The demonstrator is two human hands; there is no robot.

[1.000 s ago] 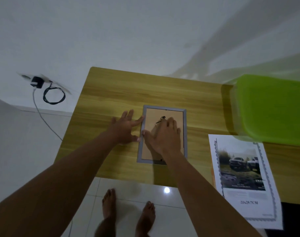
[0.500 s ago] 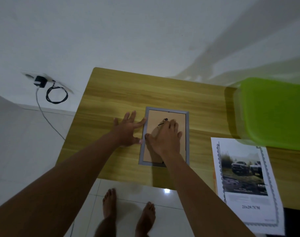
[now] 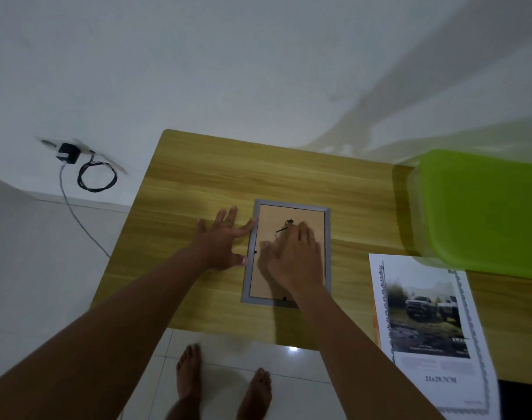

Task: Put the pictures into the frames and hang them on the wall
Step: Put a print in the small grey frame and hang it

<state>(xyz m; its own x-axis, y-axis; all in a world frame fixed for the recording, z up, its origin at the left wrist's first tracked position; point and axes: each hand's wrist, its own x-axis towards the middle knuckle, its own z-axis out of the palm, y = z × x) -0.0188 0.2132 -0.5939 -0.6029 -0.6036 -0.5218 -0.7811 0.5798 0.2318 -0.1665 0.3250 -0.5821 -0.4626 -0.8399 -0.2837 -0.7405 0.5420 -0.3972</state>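
Face down on the wooden table [image 3: 198,183], near its middle: grey frame [image 3: 327,237], long side running near to far, brown backing board [image 3: 307,215] up, small black hanger [image 3: 285,225] toward the far end. Planted flat on that backing, right hand [image 3: 292,259], palm down, fingers [image 3: 304,234] pressed close together and pointing far, tips just beside the hanger, thumb stretched left toward the frame's left rail. Gripping nothing, only pressing. Over on the left, left hand [image 3: 222,241], fingers [image 3: 229,213] spread wide on the bare tabletop, index tip touching the frame's left edge, thumb tip against that same edge nearer in. Bracing the frame from the side, not lifting it. Small black clip [image 3: 255,252] on the left rail between the two thumbs; another black tab [image 3: 284,298] at the near rail.

Off to the right, near corner of the table: printed picture [image 3: 425,316], face up, trucks on muddy ground inside a decorative border, its near end hanging out past the table edge. Well apart from the frame. Sliver of orange sheet [image 3: 376,328] peeking from under its left side. Far right: translucent green bin [image 3: 482,207], its near corner over the picture's far edge.

Below the table edge, two bare feet [image 3: 189,377] on pale floor tiles. Far left, on the white wall [image 3: 228,71]: black charger [image 3: 67,153] plugged in, coiled cable [image 3: 96,177] hanging beside it.
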